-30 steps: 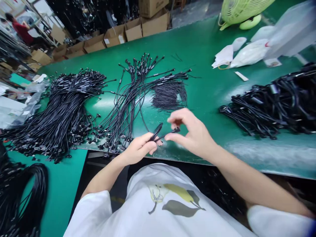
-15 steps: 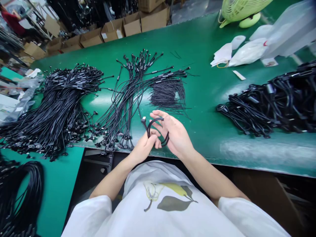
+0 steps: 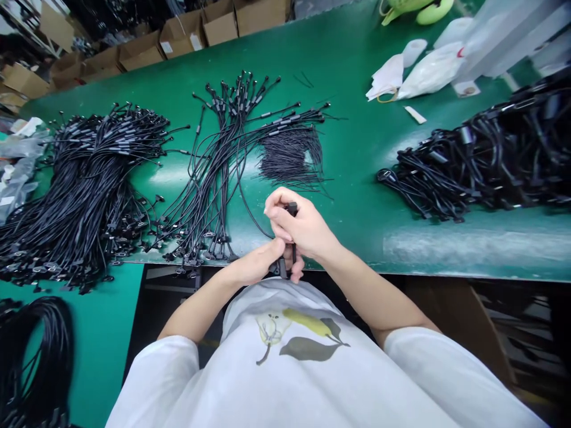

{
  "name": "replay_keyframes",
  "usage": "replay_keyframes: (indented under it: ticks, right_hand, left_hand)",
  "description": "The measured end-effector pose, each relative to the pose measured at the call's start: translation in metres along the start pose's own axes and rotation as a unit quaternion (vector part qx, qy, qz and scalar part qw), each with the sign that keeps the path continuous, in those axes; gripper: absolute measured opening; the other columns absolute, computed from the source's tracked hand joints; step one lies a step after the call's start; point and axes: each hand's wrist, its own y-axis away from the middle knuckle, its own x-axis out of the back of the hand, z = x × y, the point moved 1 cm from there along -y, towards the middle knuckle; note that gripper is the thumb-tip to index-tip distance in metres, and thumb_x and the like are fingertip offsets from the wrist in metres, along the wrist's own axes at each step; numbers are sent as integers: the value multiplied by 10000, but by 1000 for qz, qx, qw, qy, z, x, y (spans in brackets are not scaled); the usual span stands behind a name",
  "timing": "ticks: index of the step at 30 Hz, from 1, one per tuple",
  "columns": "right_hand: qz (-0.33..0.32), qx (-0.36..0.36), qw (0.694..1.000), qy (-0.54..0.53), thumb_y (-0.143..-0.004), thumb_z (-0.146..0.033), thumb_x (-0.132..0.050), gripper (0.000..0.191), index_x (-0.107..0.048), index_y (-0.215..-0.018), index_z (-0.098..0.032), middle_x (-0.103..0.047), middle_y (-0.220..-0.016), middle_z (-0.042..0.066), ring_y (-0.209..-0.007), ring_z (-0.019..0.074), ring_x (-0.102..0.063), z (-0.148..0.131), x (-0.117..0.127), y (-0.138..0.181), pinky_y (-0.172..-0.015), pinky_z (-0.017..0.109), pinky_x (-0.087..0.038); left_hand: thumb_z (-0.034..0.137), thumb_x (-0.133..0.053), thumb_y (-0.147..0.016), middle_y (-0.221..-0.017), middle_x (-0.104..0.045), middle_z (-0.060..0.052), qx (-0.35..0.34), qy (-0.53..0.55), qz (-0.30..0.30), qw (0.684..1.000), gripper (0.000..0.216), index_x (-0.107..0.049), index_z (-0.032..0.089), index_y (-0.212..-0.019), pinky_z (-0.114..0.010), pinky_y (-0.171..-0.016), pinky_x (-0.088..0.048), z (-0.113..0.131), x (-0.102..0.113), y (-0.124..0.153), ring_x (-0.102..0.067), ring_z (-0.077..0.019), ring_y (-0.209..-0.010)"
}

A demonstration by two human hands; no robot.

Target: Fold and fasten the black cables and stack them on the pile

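Observation:
Both my hands meet at the near edge of the green table [image 3: 357,154], closed round one short black cable [image 3: 291,209] folded into a small bundle. My right hand [image 3: 298,229] wraps its fingers over the top of the bundle, where a black end pokes out. My left hand [image 3: 256,264] pinches the lower end just below. Most of the cable is hidden inside my fingers. A fanned bunch of black cables [image 3: 223,172] lies just beyond my hands.
A big heap of black cables [image 3: 84,190] fills the left of the table. A pile of coiled cables [image 3: 486,160] lies at the right. Thin black ties [image 3: 289,157] sit mid-table. White plastic bags [image 3: 423,68] lie at the back right, cardboard boxes [image 3: 182,38] behind.
The cable went from a stretched length between my hands, to an open loop, to a tight bundle. My hands drew closer together and nearer my body.

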Motion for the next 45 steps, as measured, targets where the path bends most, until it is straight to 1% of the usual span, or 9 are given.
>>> replay_keyframes:
  ticks: [8,12,18,25,30,36,40,43,45]
  right_hand:
    - [-38,-19,998,-40,-856,-568,-597,431,-439,-725,-189,-363,-522,-96,-344,13,-260,6,9,1,-318,145,-185]
    - [-71,-51,989,-117,-826,-630,-591,504,-394,-691,-187,-371,-589,-89,-356,-6,-211,1,8,4,-310,141,-169]
    - [59,-66,991,-101,-784,-533,-697,422,-423,-791,-213,-337,-590,-96,-385,23,-281,-2,15,7,-326,143,-179]
    - [39,-101,989,-97,-748,-557,-702,476,-382,-697,-209,-217,-524,-120,-375,11,-112,-2,11,11,-326,157,-77]
    - [88,-11,994,71,-791,-546,-661,395,-447,-827,-216,-419,-629,-71,-460,66,-393,5,25,7,-432,199,-361]
    - [71,217,797,558,-914,-366,-562,237,-593,-1078,-197,-616,-973,80,-819,166,-570,24,22,34,-732,290,-449]
    - [-21,218,683,697,-967,-159,-392,294,-630,-1135,-194,-661,-936,92,-694,138,-560,47,5,32,-642,274,-394]
    - [-15,192,702,686,-962,-167,-368,286,-630,-1077,-159,-666,-1031,130,-720,151,-598,54,2,20,-655,278,-419]
    - [0,159,783,602,-955,-209,-380,234,-597,-1028,-159,-662,-1066,132,-780,167,-630,53,2,15,-677,276,-453]
  left_hand:
    - [546,-728,-737,-816,-610,-52,40,205,22,978,451,-609,131,-869,-372,-818,-505,-7,-10,0,-652,-192,-806]
    - [524,-736,-736,-584,-473,42,50,173,-24,983,429,-533,149,-782,-282,-568,-454,-5,-11,-3,-488,-94,-492]
    - [538,-633,-826,-661,-536,29,-42,-78,116,989,393,-532,161,-872,-279,-685,-437,-9,-4,-9,-521,-109,-634]
    - [627,-664,-746,-754,-614,-53,66,85,26,994,511,-581,136,-861,-314,-699,-483,-13,-3,-6,-607,-164,-698]
    - [455,-723,-775,-593,-416,50,23,182,59,981,351,-547,151,-785,-266,-617,-447,-4,-6,-10,-440,-83,-530]
    - [302,-526,-936,-717,-429,35,-202,208,373,881,138,-516,192,-853,-206,-691,-423,15,23,-21,-460,-73,-642]
    - [304,-458,-960,-764,-457,27,-196,228,377,876,136,-489,208,-868,-216,-764,-437,12,26,-27,-507,-83,-712]
    - [301,-455,-960,-772,-470,25,-177,229,376,880,143,-488,200,-865,-212,-766,-438,6,23,-27,-513,-81,-710]
    - [292,-437,-970,-781,-483,21,-181,223,381,879,155,-495,189,-868,-201,-748,-436,4,21,-26,-501,-73,-687]
